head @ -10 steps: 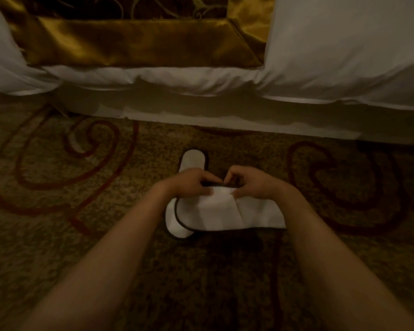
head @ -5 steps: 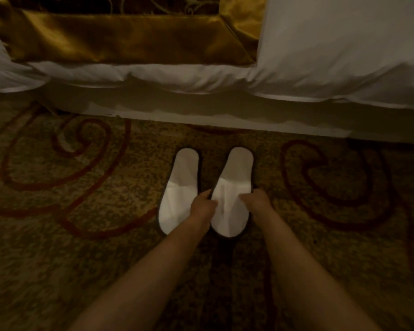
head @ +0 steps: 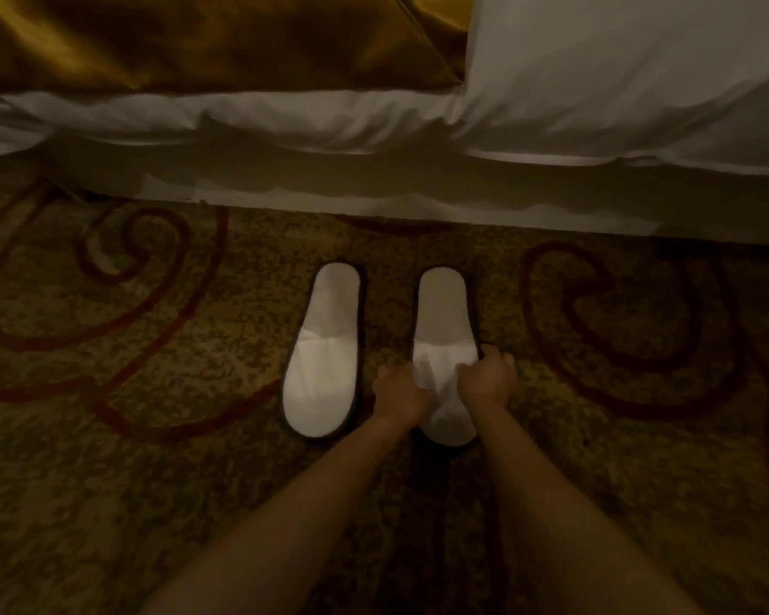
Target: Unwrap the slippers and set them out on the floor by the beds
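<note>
Two white cloth slippers with thin dark edging, side by side on a mottled gold-brown carpet with dark red scrolls (head: 107,503), heels toward the bed and closed toes toward the camera; a narrow strip of carpet between the pair, soles flat on the floor.

Left white slipper (head: 323,352) lying free, untouched, just beside the left hand; right white slipper (head: 445,321) flanked by both bare hands at its toe cover; left hand (head: 398,395) against the slipper's inner edge, fingers curled downward, grip itself hidden from view; right hand (head: 489,377) curled over the outer edge, fingertips pressed onto the white upper, thumb side tucked in toward the middle; cannot tell whether either hand pinches the fabric or merely rests against it.

Behind the pair, near but apart, the pale base of the bed (head: 374,188); above it rumpled white bedding (head: 618,82) hanging over the side, beside a shiny gold satin bed runner (head: 218,42) at upper left; both bare forearms reaching in from the lower edge; dim, warm lighting throughout.
</note>
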The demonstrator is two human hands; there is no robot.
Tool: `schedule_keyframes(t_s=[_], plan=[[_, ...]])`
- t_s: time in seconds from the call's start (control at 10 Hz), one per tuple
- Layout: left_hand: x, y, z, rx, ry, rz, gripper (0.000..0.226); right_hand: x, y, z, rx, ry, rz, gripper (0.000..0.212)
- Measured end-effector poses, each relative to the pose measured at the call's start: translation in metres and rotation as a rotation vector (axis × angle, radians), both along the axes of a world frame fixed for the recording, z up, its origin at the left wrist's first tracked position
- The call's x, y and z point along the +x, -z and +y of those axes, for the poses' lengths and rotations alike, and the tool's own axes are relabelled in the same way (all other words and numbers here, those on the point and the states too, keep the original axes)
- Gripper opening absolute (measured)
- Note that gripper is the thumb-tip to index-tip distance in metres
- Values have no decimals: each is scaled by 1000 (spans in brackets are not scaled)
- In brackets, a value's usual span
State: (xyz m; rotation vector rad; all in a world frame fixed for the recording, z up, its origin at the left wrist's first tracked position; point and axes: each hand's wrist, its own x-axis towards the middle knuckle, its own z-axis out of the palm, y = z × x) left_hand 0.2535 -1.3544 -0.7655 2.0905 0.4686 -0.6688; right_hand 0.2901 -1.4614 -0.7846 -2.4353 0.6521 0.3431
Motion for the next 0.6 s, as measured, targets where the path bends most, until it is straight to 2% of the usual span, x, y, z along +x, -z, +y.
schedule_keyframes(t_s=[0.1, 0.4, 0.5, 0.6], plan=[[2, 4, -1, 11, -28, -16, 52, -4, 3, 2, -56, 29, -28, 49], [1, 14, -5, 89, -12, -24, 66, -7, 10, 1, -7, 53, -78, 49], [5, 14, -1, 107, 18, 6, 66, -8, 8, 1, 15, 34, -65, 50], [16, -6, 2, 115, 85, 80, 68, -4, -3, -4, 19, -36, 52, 52]])
